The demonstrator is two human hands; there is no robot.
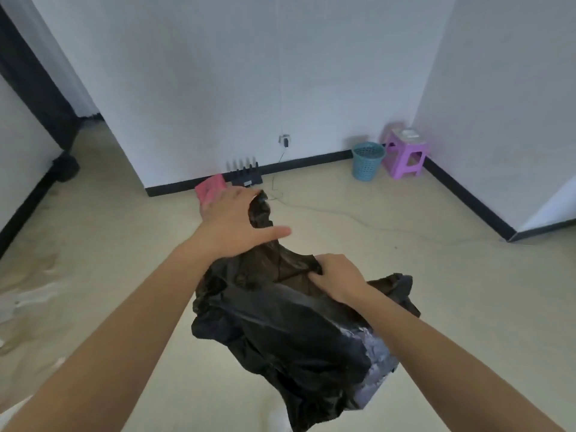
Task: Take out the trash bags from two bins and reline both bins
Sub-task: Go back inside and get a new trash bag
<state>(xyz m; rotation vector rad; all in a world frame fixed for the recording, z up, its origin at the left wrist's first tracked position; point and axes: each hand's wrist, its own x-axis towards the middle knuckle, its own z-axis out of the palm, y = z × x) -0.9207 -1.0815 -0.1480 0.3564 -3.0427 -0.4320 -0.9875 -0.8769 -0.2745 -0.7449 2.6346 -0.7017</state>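
Closest to me, in the near middle of the view, is the black trash bag (280, 332), which I hold with both hands. It is crumpled and full of folds, and its lower right side shines grey. I cannot tell if its bottom touches the floor (436, 291).

My left hand (230, 219) is a little farther away and to the left. Its fingers are curled around a twisted strip of the bag that stands up from the top, and the thumb is stretched out to the right. My right hand (336, 275) is nearer and to the right. It pinches the thin upper edge of the bag between the thumb and the bent fingers. Between the two hands the plastic is pulled tight, so that it looks half transparent.

Far on the right, a blue bin (367, 160) with small holes stands upright on the floor against the white wall (218, 73). Just beside it, in the corner, is a purple stool (405, 154).

Behind my left hand, at the foot of the wall, lies a pink thing (210, 188), partly hidden; I cannot tell what it is. Just to its right is a black router (244, 177) with antennas that point up. A thin cable (343, 213) runs over the floor, and a wall socket (284, 140) is above the router.
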